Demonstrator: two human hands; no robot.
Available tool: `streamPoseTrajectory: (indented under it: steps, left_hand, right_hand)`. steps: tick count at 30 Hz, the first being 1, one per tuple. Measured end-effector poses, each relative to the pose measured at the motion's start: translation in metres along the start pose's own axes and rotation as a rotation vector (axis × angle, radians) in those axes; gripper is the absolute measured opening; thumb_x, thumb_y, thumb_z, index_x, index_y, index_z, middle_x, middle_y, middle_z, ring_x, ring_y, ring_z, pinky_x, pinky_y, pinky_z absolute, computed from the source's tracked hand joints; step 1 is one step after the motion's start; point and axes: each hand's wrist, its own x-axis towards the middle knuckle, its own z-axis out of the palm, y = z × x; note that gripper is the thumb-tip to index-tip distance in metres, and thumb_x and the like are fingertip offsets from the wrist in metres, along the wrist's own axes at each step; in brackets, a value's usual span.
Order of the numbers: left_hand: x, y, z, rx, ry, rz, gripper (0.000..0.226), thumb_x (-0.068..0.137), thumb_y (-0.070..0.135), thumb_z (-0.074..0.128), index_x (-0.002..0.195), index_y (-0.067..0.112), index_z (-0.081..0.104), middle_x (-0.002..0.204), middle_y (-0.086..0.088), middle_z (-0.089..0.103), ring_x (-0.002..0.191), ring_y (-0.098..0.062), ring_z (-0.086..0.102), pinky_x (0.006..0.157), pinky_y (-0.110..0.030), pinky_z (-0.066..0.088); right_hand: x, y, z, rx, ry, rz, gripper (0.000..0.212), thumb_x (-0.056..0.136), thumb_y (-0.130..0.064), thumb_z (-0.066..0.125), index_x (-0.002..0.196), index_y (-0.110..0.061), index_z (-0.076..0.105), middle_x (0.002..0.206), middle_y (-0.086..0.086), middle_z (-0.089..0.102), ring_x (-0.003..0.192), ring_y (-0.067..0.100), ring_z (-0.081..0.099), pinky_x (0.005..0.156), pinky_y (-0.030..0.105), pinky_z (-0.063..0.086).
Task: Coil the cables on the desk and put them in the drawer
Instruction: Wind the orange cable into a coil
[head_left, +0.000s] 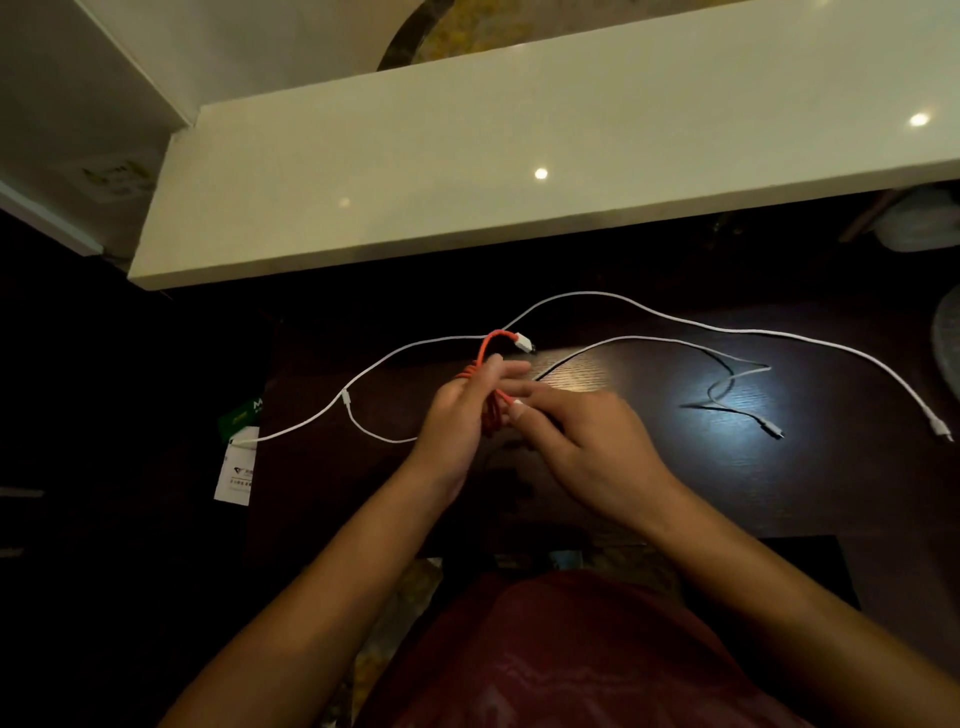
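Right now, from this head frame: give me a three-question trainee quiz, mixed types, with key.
1. True or false: the orange cable lies loose on the desk, untouched.
2. Which hand grips the orange coil? A) left hand B) right hand C) neither
3. Fill in: the cables still uncoiled on the desk, such as the long white cable, are ____ in colour.

Key: 1 false; 2 A, the right hand only pinches the coil's end; 3 white.

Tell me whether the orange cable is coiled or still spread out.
Mostly coiled: the orange cable is bunched in loops in the left hand, one plug end arching free above.
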Motion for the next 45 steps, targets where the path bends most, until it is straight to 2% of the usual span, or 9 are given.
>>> streamPoseTrajectory:
  steps: [2, 4, 7, 11, 19, 26, 31, 38, 45]
  left_hand:
    - [0.002, -0.001, 0.0, -0.027, 0.028, -0.032, 0.046, 0.108, 0.03, 0.037, 0.122, -0.006, 0.063, 0.088, -0.006, 0.078, 0.076, -0.012, 0.072, 0.067, -0.019, 0.055]
    - [0.003, 0.0, 0.003, -0.052, 0.026, -0.05, 0.049, 0.108, 0.033, 0.034, 0.119, -0.004, 0.064, 0.086, -0.006, 0.078, 0.072, -0.013, 0.071, 0.066, -0.02, 0.056]
    - [0.001, 0.008, 0.007, -0.122, -0.009, -0.057, 0.051, 0.109, 0.033, 0.03, 0.117, -0.004, 0.063, 0.089, -0.009, 0.078, 0.073, -0.013, 0.073, 0.062, -0.02, 0.055]
    - [-0.004, 0.026, 0.002, -0.288, -0.125, 0.022, 0.05, 0.107, 0.034, 0.032, 0.118, -0.004, 0.061, 0.112, -0.026, 0.071, 0.103, -0.033, 0.072, 0.089, -0.035, 0.058]
    - [-0.016, 0.035, 0.003, -0.273, -0.215, 0.083, 0.053, 0.109, 0.03, 0.028, 0.134, -0.008, 0.055, 0.142, -0.021, 0.058, 0.137, -0.03, 0.052, 0.12, -0.048, 0.033]
    - [-0.016, 0.035, 0.011, -0.374, -0.187, 0.053, 0.056, 0.107, 0.034, 0.028, 0.134, -0.008, 0.055, 0.14, -0.022, 0.059, 0.135, -0.028, 0.055, 0.119, -0.044, 0.034]
    - [-0.015, 0.035, 0.012, -0.345, -0.16, 0.07, 0.063, 0.107, 0.04, 0.023, 0.138, -0.007, 0.052, 0.142, -0.016, 0.06, 0.136, -0.023, 0.054, 0.12, -0.045, 0.033]
    - [-0.016, 0.031, 0.019, -0.302, -0.101, 0.095, 0.064, 0.109, 0.04, 0.019, 0.135, -0.005, 0.055, 0.139, -0.016, 0.062, 0.134, -0.024, 0.056, 0.118, -0.041, 0.038]
    - [-0.016, 0.026, 0.023, -0.208, -0.119, 0.079, 0.061, 0.108, 0.04, 0.026, 0.134, -0.006, 0.056, 0.136, -0.017, 0.064, 0.132, -0.025, 0.057, 0.117, -0.04, 0.038]
  right_hand:
    - [-0.002, 0.001, -0.002, 0.109, 0.006, 0.035, 0.035, 0.098, -0.044, 0.046, 0.119, -0.039, 0.072, 0.077, -0.02, 0.071, 0.062, 0.001, 0.06, 0.063, 0.028, 0.047]
    - [-0.004, 0.001, -0.004, 0.208, 0.019, 0.041, 0.025, 0.101, -0.03, 0.054, 0.094, -0.04, 0.076, 0.061, -0.035, 0.059, 0.057, -0.01, 0.057, 0.06, 0.011, 0.039]
    - [-0.01, 0.002, -0.01, 0.266, 0.069, 0.062, 0.049, 0.102, -0.016, 0.058, 0.064, -0.046, 0.054, 0.056, -0.04, 0.055, 0.054, -0.012, 0.058, 0.057, 0.009, 0.037]
    - [-0.01, 0.01, -0.015, 0.18, 0.048, 0.028, 0.03, 0.1, -0.04, 0.049, 0.074, -0.032, 0.062, 0.057, -0.026, 0.057, 0.054, 0.001, 0.056, 0.058, 0.031, 0.043]
    - [-0.008, 0.019, -0.008, 0.071, 0.355, 0.009, 0.016, 0.096, -0.04, 0.068, 0.109, -0.031, 0.071, 0.069, -0.019, 0.053, 0.064, 0.002, 0.054, 0.06, 0.029, 0.048]
    - [0.0, 0.015, 0.001, 0.255, 0.307, 0.053, 0.009, 0.092, -0.03, 0.069, 0.098, -0.024, 0.071, 0.086, -0.012, 0.072, 0.078, 0.009, 0.068, 0.073, 0.043, 0.055]
    - [-0.002, 0.007, -0.005, 0.377, 0.191, 0.072, 0.015, 0.089, -0.03, 0.067, 0.103, -0.027, 0.072, 0.092, -0.011, 0.075, 0.082, 0.01, 0.07, 0.074, 0.041, 0.056]
    - [-0.005, 0.003, 0.009, 0.168, 0.225, 0.029, 0.033, 0.081, -0.046, 0.071, 0.107, -0.026, 0.066, 0.1, -0.015, 0.069, 0.087, 0.005, 0.064, 0.075, 0.032, 0.051]
    - [-0.001, -0.001, 0.009, 0.119, 0.306, 0.014, 0.024, 0.078, -0.032, 0.065, 0.099, -0.024, 0.073, 0.092, -0.009, 0.073, 0.086, 0.013, 0.068, 0.075, 0.041, 0.055]
